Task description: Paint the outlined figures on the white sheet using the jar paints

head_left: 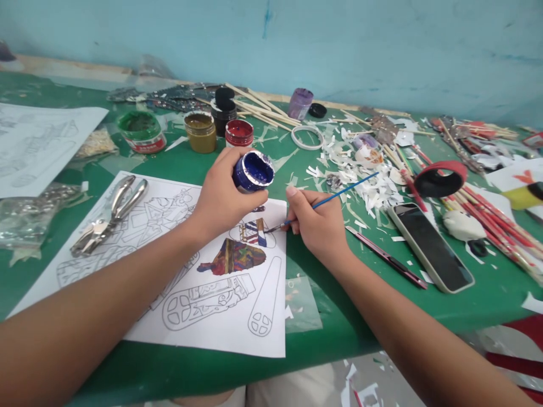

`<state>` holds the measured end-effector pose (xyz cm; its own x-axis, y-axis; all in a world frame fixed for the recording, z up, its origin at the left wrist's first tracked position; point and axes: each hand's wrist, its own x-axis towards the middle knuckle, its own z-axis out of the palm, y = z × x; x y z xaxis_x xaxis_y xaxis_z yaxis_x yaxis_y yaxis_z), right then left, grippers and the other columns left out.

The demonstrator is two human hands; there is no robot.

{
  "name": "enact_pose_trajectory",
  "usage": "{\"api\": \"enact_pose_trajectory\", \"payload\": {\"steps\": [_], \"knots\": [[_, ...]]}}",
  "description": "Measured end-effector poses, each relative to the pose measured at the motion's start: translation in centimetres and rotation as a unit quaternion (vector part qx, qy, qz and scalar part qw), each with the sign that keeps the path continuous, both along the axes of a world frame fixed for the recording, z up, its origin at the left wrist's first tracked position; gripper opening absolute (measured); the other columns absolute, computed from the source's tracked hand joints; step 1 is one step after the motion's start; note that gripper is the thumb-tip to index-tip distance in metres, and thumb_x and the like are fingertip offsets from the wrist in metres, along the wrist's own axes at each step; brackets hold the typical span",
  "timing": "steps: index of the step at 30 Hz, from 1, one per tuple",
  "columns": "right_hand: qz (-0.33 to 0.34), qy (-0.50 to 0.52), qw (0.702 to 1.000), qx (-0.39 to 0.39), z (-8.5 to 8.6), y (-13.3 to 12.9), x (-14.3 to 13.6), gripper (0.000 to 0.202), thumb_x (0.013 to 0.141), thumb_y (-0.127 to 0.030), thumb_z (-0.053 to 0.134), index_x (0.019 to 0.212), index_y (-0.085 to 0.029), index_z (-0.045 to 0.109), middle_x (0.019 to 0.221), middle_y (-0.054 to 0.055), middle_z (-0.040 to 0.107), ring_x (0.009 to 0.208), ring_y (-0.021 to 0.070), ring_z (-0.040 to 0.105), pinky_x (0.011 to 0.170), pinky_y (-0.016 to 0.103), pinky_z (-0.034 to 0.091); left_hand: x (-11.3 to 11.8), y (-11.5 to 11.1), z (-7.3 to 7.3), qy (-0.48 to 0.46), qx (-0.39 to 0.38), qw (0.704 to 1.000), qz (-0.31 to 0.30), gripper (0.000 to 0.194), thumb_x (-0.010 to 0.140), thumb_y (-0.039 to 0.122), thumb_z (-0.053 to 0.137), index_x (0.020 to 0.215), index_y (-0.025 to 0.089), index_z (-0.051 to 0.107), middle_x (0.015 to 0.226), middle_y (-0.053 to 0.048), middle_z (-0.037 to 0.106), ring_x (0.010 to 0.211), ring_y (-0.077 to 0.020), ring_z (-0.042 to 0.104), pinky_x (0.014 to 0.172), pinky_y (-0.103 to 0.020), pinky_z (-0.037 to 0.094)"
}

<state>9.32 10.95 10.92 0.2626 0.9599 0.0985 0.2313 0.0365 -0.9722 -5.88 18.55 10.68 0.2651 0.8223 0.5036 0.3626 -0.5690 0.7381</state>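
Observation:
My left hand (pixel 224 195) is wrapped round an open jar of dark blue paint (pixel 253 171), tilted above the white sheet. My right hand (pixel 318 223) pinches a thin blue paintbrush (pixel 339 192), its dark tip at a small striped shape (pixel 254 232) near the sheet's right edge. The drawing sheet (pixel 220 333) carries black outlined figures, most of them uncoloured. Just below the striped shape, a larger figure (pixel 237 256) is painted in red, brown, yellow and blue. A metal hole punch (pixel 109 217) rests on the sheet's upper left.
Behind my left hand stand open jars of green (pixel 142 133), ochre (pixel 200 133) and red paint (pixel 239 133). A purple jar (pixel 301 104) sits near the wall. To the right lie paper scraps (pixel 369 183), a pink cutter (pixel 386 257), a phone (pixel 430 247) and a tape roll (pixel 441 178).

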Motion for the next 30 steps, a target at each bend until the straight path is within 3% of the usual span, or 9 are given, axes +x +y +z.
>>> {"api": "enact_pose_trajectory", "payload": {"steps": [23, 30], "knots": [[0.014, -0.024, 1.0, 0.005, -0.09, -0.06, 0.0, 0.055, 0.085, -0.056, 0.061, 0.045, -0.02, 0.05, 0.037, -0.005, 0.043, 0.037, 0.0079, 0.044, 0.042, 0.023, 0.039, -0.04, -0.06, 0.14, 0.0, -0.004, 1.0, -0.004, 0.038, 0.063, 0.013, 0.071, 0.098, 0.021, 0.061, 0.102, -0.003, 0.066, 0.094, -0.023, 0.063, 0.085, -0.037, 0.054], [0.001, -0.007, 1.0, 0.003, -0.23, 0.05, 0.02, 0.055, 0.083, -0.061, 0.061, 0.046, -0.021, 0.051, 0.038, -0.005, 0.044, 0.036, 0.0089, 0.049, 0.041, 0.022, 0.041, -0.1, 0.01, 0.12, 0.0, -0.009, 1.0, -0.012, 0.039, 0.063, 0.015, 0.071, 0.1, 0.021, 0.061, 0.104, -0.003, 0.065, 0.093, -0.0225, 0.064, 0.086, -0.036, 0.054]]}}
